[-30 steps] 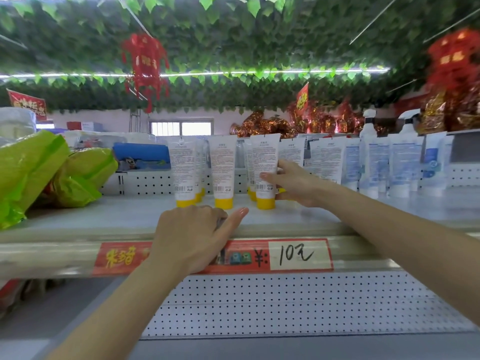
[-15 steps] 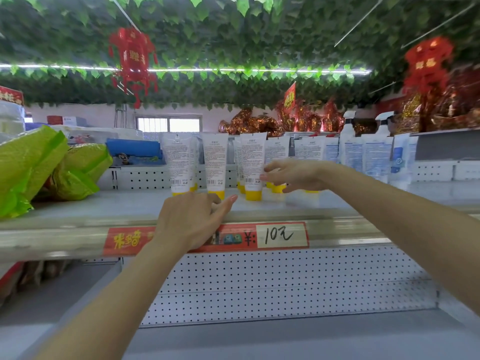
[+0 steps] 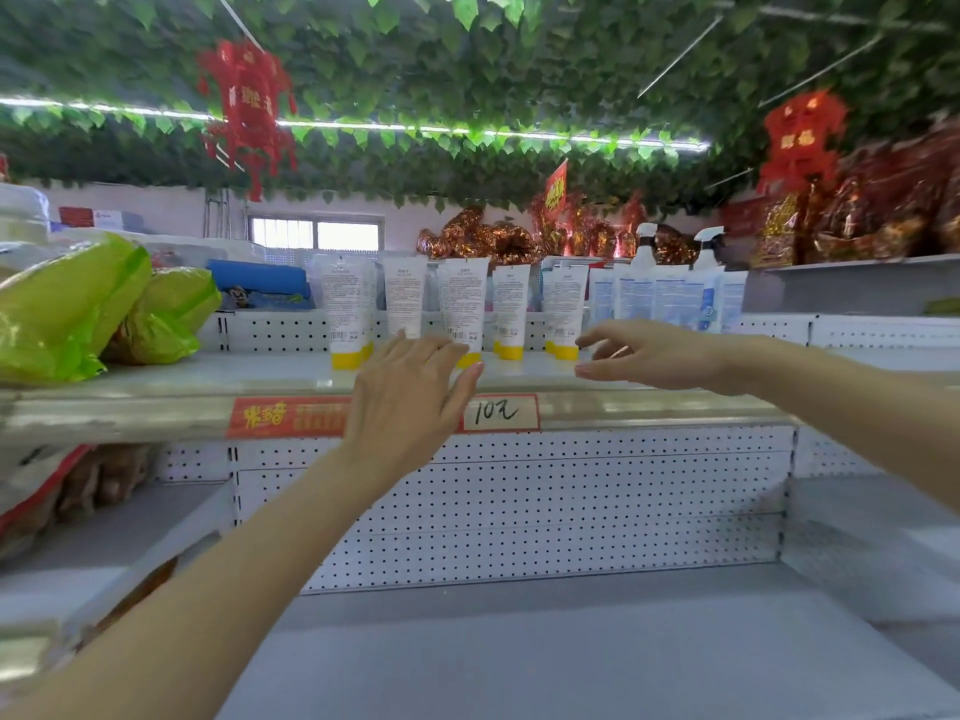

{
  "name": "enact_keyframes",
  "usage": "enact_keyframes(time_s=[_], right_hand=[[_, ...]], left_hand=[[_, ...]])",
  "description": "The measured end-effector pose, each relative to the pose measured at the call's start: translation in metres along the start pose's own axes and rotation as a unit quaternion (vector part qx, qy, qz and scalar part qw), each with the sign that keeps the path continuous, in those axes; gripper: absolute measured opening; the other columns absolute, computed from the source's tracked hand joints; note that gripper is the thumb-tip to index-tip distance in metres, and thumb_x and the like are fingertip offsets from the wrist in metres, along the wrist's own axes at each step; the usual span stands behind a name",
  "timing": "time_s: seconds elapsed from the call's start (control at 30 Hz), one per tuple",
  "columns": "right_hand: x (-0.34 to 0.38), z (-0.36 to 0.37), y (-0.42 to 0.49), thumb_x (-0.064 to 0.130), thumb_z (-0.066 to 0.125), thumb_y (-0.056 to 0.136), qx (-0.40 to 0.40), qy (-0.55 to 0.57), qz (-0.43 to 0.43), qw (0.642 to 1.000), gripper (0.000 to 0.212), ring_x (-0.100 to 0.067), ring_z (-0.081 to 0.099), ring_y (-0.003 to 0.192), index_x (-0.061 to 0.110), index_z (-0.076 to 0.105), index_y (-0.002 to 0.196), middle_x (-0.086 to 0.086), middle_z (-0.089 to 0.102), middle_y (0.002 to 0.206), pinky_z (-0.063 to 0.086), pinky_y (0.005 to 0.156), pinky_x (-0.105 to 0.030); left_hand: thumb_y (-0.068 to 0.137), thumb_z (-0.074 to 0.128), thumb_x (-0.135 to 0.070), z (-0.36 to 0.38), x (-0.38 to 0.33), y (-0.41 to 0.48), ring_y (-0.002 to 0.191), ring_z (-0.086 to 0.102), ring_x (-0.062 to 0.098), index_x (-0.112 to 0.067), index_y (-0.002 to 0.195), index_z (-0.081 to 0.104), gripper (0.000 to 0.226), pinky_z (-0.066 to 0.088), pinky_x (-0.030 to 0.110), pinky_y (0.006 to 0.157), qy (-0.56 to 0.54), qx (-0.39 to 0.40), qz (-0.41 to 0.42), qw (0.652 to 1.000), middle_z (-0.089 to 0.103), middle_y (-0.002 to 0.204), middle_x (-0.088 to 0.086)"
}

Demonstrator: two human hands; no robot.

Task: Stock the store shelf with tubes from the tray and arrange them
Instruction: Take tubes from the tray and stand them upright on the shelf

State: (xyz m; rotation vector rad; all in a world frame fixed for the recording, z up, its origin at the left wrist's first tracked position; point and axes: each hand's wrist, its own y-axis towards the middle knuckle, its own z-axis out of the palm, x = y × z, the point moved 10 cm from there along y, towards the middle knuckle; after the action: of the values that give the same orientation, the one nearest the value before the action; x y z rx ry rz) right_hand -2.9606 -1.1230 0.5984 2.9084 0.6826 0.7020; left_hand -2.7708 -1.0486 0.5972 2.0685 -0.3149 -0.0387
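Far left: crumpled lime-green plastic bags [image 3: 67,309] lie on the pale grey metal shelf [image 3: 249,367].

Centre: a row of white plastic tubes with yellow caps [image 3: 345,309] stands cap-down towards the back of the shelf. About five show across the front, with more behind. The spacing is uneven and some overlap.

The left hand [image 3: 410,392] is raised before the middle of the row. Its grip is flat, fingers straight and close together, holding nothing. Whether the fingertips touch a tube cannot be told. Partly behind it, a red paper price strip [image 3: 291,415] sits on the shelf lip.

The right hand [image 3: 649,356] is just beside the rightmost tube's cap, its grip loose, fingers parted, empty.

Further right: white-and-blue spray bottles [image 3: 670,293].

Judgement: stocking looks largely done, with tubes up and none in hand. The tray is out of view, so what remains in it is unknown. Left to do: evening the gaps and squaring the row.
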Motion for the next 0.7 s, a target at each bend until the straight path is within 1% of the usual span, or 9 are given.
enact_keyframes(time_s=[0.07, 0.13, 0.23, 0.3, 0.4, 0.47, 0.53, 0.6, 0.7], right_hand=[[0.000, 0.000, -0.012, 0.047, 0.056, 0.090, -0.010, 0.005, -0.011, 1.000, 0.058, -0.017, 0.051, 0.117, 0.023, 0.041, 0.140, -0.001, 0.051, 0.131, 0.042, 0.102, -0.035], [0.005, 0.005, -0.026, 0.048, 0.056, 0.090, -0.008, -0.023, -0.035, 0.999, 0.061, -0.016, 0.050, 0.118, 0.022, 0.039, 0.142, -0.003, 0.049, 0.134, 0.042, 0.101, -0.032], [0.010, 0.020, -0.047, 0.049, 0.055, 0.090, 0.004, -0.142, -0.069, 0.987, 0.067, -0.018, 0.044, 0.127, 0.020, 0.032, 0.146, -0.004, 0.042, 0.144, 0.038, 0.104, -0.030], [0.007, 0.036, -0.062, 0.053, 0.053, 0.089, 0.014, -0.212, -0.085, 0.974, 0.072, -0.021, 0.039, 0.132, 0.021, 0.026, 0.148, -0.003, 0.035, 0.149, 0.035, 0.109, -0.035], [-0.014, 0.074, -0.088, 0.059, 0.049, 0.089, 0.048, -0.269, -0.081, 0.958, 0.077, -0.023, 0.034, 0.136, 0.025, 0.017, 0.151, -0.001, 0.029, 0.152, 0.033, 0.110, -0.041], [-0.033, 0.105, -0.108, 0.062, 0.045, 0.090, 0.081, -0.285, -0.075, 0.952, 0.077, -0.025, 0.035, 0.134, 0.022, 0.019, 0.150, -0.004, 0.032, 0.148, 0.035, 0.108, -0.043], [-0.050, 0.139, -0.133, 0.062, 0.043, 0.091, 0.120, -0.304, -0.082, 0.942, 0.074, -0.027, 0.041, 0.126, 0.017, 0.025, 0.147, -0.007, 0.037, 0.142, 0.040, 0.102, -0.044], [-0.068, 0.173, -0.161, 0.061, 0.043, 0.091, 0.167, -0.323, -0.081, 0.928, 0.073, -0.030, 0.043, 0.124, 0.014, 0.028, 0.145, -0.010, 0.039, 0.140, 0.041, 0.101, -0.044], [-0.088, 0.218, -0.203, 0.058, 0.044, 0.092, 0.206, -0.319, -0.090, 0.921, 0.073, -0.032, 0.043, 0.127, 0.011, 0.029, 0.146, -0.013, 0.038, 0.143, 0.040, 0.103, -0.044]], left_hand=[[0.095, 0.023, -0.049, -0.004, -0.015, -0.006, 0.103, 0.062, 0.021, -0.017, 0.113, 0.067, 0.057, 0.037, 0.041, 0.105, -0.007, 0.035, 0.003, 0.999, 0.068, 0.112, 0.000], [0.093, 0.017, -0.054, -0.004, -0.027, -0.011, 0.110, 0.058, 0.021, -0.019, 0.121, 0.062, 0.064, 0.031, 0.039, 0.108, 0.010, 0.077, 0.015, 0.997, 0.065, 0.118, 0.000], [0.093, 0.018, -0.058, -0.006, -0.043, -0.018, 0.118, 0.050, 0.022, -0.020, 0.130, 0.055, 0.065, 0.028, 0.036, 0.107, 0.024, 0.123, 0.030, 0.992, 0.059, 0.128, 0.001], [0.094, 0.019, -0.059, -0.004, -0.055, -0.026, 0.123, 0.046, 0.023, -0.019, 0.132, 0.053, 0.066, 0.026, 0.035, 0.108, 0.015, 0.147, 0.030, 0.989, 0.055, 0.132, 0.003], [0.084, 0.003, -0.063, 0.002, -0.082, -0.048, 0.126, 0.043, 0.024, -0.018, 0.133, 0.052, 0.082, 0.025, 0.035, 0.107, 0.022, 0.169, 0.025, 0.985, 0.053, 0.135, 0.005], [0.085, 0.000, -0.062, 0.016, -0.102, -0.075, 0.130, 0.039, 0.024, -0.020, 0.136, 0.048, 0.082, 0.018, 0.037, 0.113, 0.030, 0.209, 0.012, 0.977, 0.049, 0.139, 0.005], [0.087, 0.001, -0.060, 0.032, -0.124, -0.109, 0.132, 0.038, 0.023, -0.020, 0.137, 0.046, 0.079, 0.014, 0.040, 0.116, 0.038, 0.258, 0.013, 0.965, 0.047, 0.141, 0.006], [0.089, 0.006, -0.057, 0.043, -0.147, -0.146, 0.126, 0.048, 0.025, -0.016, 0.130, 0.054, 0.075, 0.022, 0.043, 0.114, 0.048, 0.289, 0.040, 0.955, 0.055, 0.134, 0.008], [0.091, 0.026, -0.047, 0.051, -0.183, -0.208, 0.097, 0.066, 0.028, -0.009, 0.106, 0.069, 0.059, 0.044, 0.047, 0.099, 0.055, 0.285, 0.120, 0.949, 0.070, 0.103, 0.011]])
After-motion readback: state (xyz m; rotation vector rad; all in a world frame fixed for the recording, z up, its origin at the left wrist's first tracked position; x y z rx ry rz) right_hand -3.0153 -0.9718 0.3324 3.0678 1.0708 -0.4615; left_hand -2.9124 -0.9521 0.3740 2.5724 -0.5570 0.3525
